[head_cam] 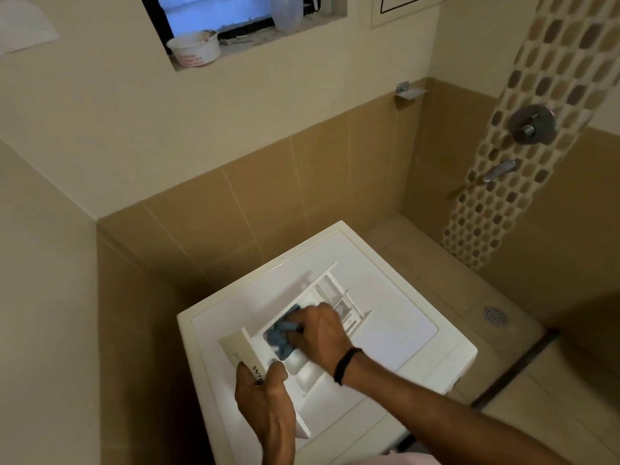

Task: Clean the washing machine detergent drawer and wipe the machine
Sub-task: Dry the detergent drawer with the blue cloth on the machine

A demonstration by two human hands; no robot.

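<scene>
- The right hand [318, 337] is curled around a crumpled blue cloth [280, 340], pinching it with bent fingers and pressing it down into the drawer.
- A black band [345, 364] sits around the right wrist.
- The left hand [265, 401] grips the near end of the drawer's front panel [241, 350], thumb on top and fingers wrapped round the panel edge.
- The white detergent drawer [323, 292] is out of its slot and lies on top of the washing machine, set at an angle, with the front panel toward the person and the back end pointing away to the right.
- The cloth sits in the compartment just behind the front panel; the smaller compartments at the far end show bare white plastic.
- The washing machine [396, 313] is white and stands in the corner against 2 brown-tiled walls.
- To the right of the machine, the tiled floor holds a round metal drain [495, 316].
- On the right wall, a strip of mosaic tiles [476, 229] carries a round metal shower valve [531, 124] with a lever tap [500, 171] below it.
- A small metal bracket [407, 90] is fixed on the far wall near the corner.
- High on the far wall, a window [208, 11] has a white tub [194, 48] and a clear plastic cup [287, 11] on its sill.
</scene>
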